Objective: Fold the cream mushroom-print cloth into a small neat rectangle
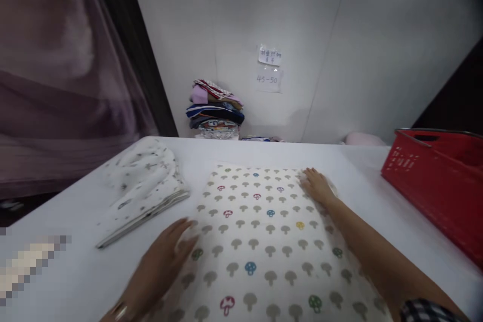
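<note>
A white cloth printed with grey and coloured mushrooms (260, 231) lies spread on the white table in front of me, running out of view at the bottom. My left hand (166, 256) is at the cloth's left edge, fingers extended and slightly blurred. Near the far right corner, my right hand (317, 185) rests flat on the cloth with its fingers stretched out. Neither hand grasps anything. To the left, a folded white cloth with small dark prints (147, 181) lies beside the mushroom cloth.
A red plastic basket (433, 181) stands on the right of the white table (362, 166). Behind the far edge is a stack of folded cloths (216, 110) by the wall. A purplish curtain (64, 85) hangs at left. Paper labels (269, 68) are on the wall.
</note>
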Demonstrator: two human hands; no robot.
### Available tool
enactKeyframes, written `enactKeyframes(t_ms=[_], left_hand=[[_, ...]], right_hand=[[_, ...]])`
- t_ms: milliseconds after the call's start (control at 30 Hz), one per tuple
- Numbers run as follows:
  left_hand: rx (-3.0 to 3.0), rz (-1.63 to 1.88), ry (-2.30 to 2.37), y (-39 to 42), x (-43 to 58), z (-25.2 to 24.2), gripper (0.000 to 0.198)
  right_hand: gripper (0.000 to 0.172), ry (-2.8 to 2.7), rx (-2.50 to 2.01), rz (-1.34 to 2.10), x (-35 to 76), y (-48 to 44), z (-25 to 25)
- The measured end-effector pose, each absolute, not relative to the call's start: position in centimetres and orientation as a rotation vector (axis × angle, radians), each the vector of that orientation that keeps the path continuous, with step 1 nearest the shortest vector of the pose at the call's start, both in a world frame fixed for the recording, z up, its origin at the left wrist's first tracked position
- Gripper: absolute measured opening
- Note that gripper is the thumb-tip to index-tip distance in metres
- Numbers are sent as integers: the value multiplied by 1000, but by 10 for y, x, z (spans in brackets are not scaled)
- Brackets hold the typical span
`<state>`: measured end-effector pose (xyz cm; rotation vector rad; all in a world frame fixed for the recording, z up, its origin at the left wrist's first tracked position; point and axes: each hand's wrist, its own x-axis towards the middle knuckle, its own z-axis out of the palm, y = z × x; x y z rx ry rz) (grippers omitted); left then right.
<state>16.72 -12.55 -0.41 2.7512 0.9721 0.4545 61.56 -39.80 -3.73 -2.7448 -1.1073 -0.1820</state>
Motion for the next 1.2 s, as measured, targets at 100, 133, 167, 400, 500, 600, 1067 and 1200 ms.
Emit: enactKeyframes(t_ms=[100,133,167,400,500,600,1067,1200], left_hand=[[2834,350,712,-125,253,18,50],[2859,280,682,-120,280,16,53],[2872,210,700,-113,303,13,55],[2802,-30,893,-63,385,-19,72],[2778,-19,930,-55,388,-27,73],[2788,2,929,-52,387,-34,74],[2890,28,924,-38,414,-22,72],[2785,-71,966,-31,418,-33,77]], right_hand=[[54,-1085,-2815,-82,623,-383,-44],[54,-1047,-2847,-51,627,-380,-46],[55,-1009,-2876,-24,631,-378,-47],[63,-945,-2930,48,651,-380,-55],[61,-934,-2906,99,659,-385,-57],[58,-918,-2910,115,667,-392,-57],[57,-919,-2925,90,663,-397,-53],[56,-922,-2929,68,663,-399,-55]])
